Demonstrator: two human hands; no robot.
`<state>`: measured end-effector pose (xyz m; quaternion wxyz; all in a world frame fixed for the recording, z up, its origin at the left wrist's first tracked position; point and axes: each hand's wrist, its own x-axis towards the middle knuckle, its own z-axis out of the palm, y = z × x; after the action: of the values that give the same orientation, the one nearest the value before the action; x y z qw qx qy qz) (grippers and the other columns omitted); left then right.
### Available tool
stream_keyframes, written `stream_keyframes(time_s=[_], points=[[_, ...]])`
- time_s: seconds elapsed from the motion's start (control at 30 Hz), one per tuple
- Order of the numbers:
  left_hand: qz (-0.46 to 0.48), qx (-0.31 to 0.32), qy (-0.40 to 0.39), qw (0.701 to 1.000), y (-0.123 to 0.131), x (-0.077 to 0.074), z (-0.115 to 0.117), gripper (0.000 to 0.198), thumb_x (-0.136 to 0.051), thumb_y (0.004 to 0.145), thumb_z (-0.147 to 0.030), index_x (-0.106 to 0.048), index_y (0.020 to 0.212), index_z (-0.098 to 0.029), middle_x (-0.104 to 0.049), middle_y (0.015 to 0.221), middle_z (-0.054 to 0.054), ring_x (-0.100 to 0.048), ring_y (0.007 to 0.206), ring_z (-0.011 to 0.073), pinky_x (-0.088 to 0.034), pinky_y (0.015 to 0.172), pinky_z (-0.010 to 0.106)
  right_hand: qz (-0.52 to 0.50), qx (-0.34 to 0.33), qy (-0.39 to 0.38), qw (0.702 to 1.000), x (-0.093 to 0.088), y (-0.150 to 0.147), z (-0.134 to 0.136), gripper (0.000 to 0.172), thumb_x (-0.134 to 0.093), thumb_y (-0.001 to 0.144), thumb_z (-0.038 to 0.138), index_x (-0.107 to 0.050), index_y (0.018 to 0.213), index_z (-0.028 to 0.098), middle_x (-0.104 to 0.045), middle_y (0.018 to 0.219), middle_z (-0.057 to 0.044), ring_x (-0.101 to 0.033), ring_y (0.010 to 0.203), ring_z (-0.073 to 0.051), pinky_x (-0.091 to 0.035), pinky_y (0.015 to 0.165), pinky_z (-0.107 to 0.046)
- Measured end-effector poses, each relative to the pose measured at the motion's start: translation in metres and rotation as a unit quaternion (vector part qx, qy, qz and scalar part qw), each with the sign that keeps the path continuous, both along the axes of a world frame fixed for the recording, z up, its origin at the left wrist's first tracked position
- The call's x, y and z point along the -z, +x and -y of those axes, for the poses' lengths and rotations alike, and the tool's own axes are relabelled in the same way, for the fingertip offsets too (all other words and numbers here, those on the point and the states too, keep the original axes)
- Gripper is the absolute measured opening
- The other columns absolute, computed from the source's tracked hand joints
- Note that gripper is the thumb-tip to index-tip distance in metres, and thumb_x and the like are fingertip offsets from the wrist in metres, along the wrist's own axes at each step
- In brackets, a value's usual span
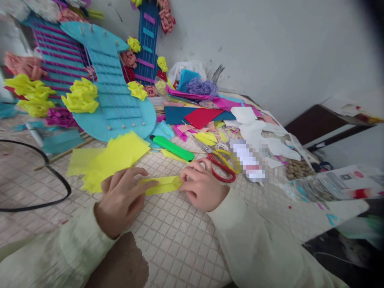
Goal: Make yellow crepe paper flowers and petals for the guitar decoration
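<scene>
A folded strip of yellow paper lies on the quilted tabletop between my hands. My left hand presses on its left end with an extended index finger, the other fingers bent. At the right end, my right hand has its fingers curled and pinched on the strip's folded tip. A loose stack of thin yellow sheets spreads out just beyond my left hand. The green cutter rests behind the strip, and red-handled scissors are right beside my right hand.
Blue guitar-shaped crafts with yellow paper flowers lean at the back left. A black cable curves at the left. Coloured and white paper scraps cover the back right. A clear packet sits at the right edge.
</scene>
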<state>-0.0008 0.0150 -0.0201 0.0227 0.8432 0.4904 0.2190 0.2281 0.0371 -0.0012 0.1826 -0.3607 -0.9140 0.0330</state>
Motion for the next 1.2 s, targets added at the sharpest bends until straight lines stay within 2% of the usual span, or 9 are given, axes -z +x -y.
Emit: stream_keyframes(time_s=[0.1, 0.17, 0.23, 0.4, 0.53, 0.7, 0.93, 1.07, 1.2], points=[[0.007, 0.002, -0.014, 1.000, 0.000, 0.003, 0.000, 0.032, -0.039, 0.079, -0.016, -0.065, 0.092, -0.031, -0.055, 0.108, 0.007, -0.045, 0.100, 0.0295, -0.034, 0.079, 0.048, -0.037, 0.001, -0.009, 0.999, 0.000, -0.002, -0.001, 0.014, -0.056, 0.071, 0.015, -0.066, 0.077, 0.022, -0.059, 0.087, -0.001, -0.044, 0.088, -0.019, -0.027, 0.083, -0.040], [0.014, 0.002, -0.019, 1.000, 0.000, 0.004, 0.000, 0.034, -0.038, 0.079, -0.016, -0.065, 0.093, -0.031, -0.056, 0.108, 0.007, -0.046, 0.100, 0.0294, -0.035, 0.078, 0.047, -0.047, -0.002, -0.025, 0.999, 0.003, -0.004, -0.002, 0.016, -0.058, 0.075, 0.023, -0.065, 0.090, 0.021, -0.058, 0.095, -0.004, -0.044, 0.093, -0.020, -0.030, 0.083, -0.038], [0.019, 0.003, -0.017, 1.000, 0.001, 0.004, 0.000, 0.034, -0.037, 0.079, -0.016, -0.066, 0.092, -0.030, -0.056, 0.107, 0.008, -0.047, 0.099, 0.0300, -0.035, 0.078, 0.048, -0.046, -0.011, -0.038, 0.998, 0.006, -0.006, -0.005, 0.018, -0.058, 0.078, 0.027, -0.064, 0.094, 0.020, -0.058, 0.101, -0.005, -0.044, 0.097, -0.021, -0.032, 0.085, -0.038], [0.035, 0.011, -0.009, 0.999, 0.001, 0.006, -0.002, 0.028, -0.040, 0.083, -0.025, -0.065, 0.094, -0.030, -0.057, 0.105, 0.008, -0.048, 0.097, 0.0301, -0.035, 0.078, 0.048, -0.058, -0.010, -0.059, 0.997, 0.012, -0.010, -0.009, 0.015, -0.052, 0.085, 0.025, -0.066, 0.087, 0.020, -0.063, 0.094, -0.003, -0.047, 0.096, -0.018, -0.030, 0.087, -0.037], [0.051, 0.022, -0.019, 0.998, 0.000, 0.009, -0.007, 0.025, -0.042, 0.083, -0.032, -0.064, 0.094, -0.028, -0.058, 0.104, 0.007, -0.048, 0.100, 0.0278, -0.036, 0.082, 0.047, -0.084, 0.053, -0.082, 0.992, 0.013, -0.015, -0.010, 0.013, -0.053, 0.085, 0.022, -0.066, 0.084, 0.020, -0.064, 0.087, -0.002, -0.048, 0.091, -0.018, -0.030, 0.085, -0.036], [0.035, -0.016, -0.001, 0.999, -0.002, 0.013, -0.012, 0.028, -0.039, 0.085, -0.030, -0.062, 0.101, -0.030, -0.063, 0.105, 0.005, -0.047, 0.103, 0.0283, -0.034, 0.085, 0.048, -0.062, 0.107, -0.082, 0.989, 0.014, -0.020, -0.008, 0.011, -0.058, 0.081, 0.023, -0.065, 0.089, 0.021, -0.061, 0.092, -0.003, -0.047, 0.092, -0.020, -0.029, 0.080, -0.037], [0.051, 0.007, 0.005, 0.999, -0.002, 0.016, -0.013, 0.026, -0.039, 0.085, -0.028, -0.061, 0.099, -0.025, -0.064, 0.103, 0.006, -0.046, 0.103, 0.0281, -0.036, 0.085, 0.048, -0.101, 0.112, -0.136, 0.979, 0.013, -0.022, -0.002, 0.012, -0.064, 0.076, 0.021, -0.061, 0.088, 0.020, -0.060, 0.095, -0.003, -0.050, 0.095, -0.019, -0.030, 0.081, -0.035], [0.082, 0.024, -0.008, 0.996, 0.001, 0.011, -0.012, 0.019, -0.043, 0.083, -0.029, -0.060, 0.090, -0.023, -0.065, 0.092, 0.005, -0.050, 0.097, 0.0253, -0.038, 0.082, 0.043, -0.115, 0.111, -0.166, 0.973, 0.010, -0.023, -0.001, 0.025, -0.065, 0.076, 0.022, -0.059, 0.100, 0.020, -0.061, 0.095, -0.003, -0.049, 0.097, -0.019, -0.028, 0.081, -0.036], [0.078, 0.010, -0.022, 0.997, 0.004, 0.004, -0.006, 0.017, -0.044, 0.082, -0.031, -0.059, 0.085, -0.025, -0.067, 0.082, 0.003, -0.056, 0.088, 0.0238, -0.037, 0.078, 0.041, -0.104, 0.076, -0.182, 0.975, 0.006, -0.023, -0.001, 0.006, -0.063, 0.079, 0.021, -0.065, 0.084, 0.020, -0.063, 0.084, 0.000, -0.051, 0.089, -0.017, -0.027, 0.079, -0.035]])
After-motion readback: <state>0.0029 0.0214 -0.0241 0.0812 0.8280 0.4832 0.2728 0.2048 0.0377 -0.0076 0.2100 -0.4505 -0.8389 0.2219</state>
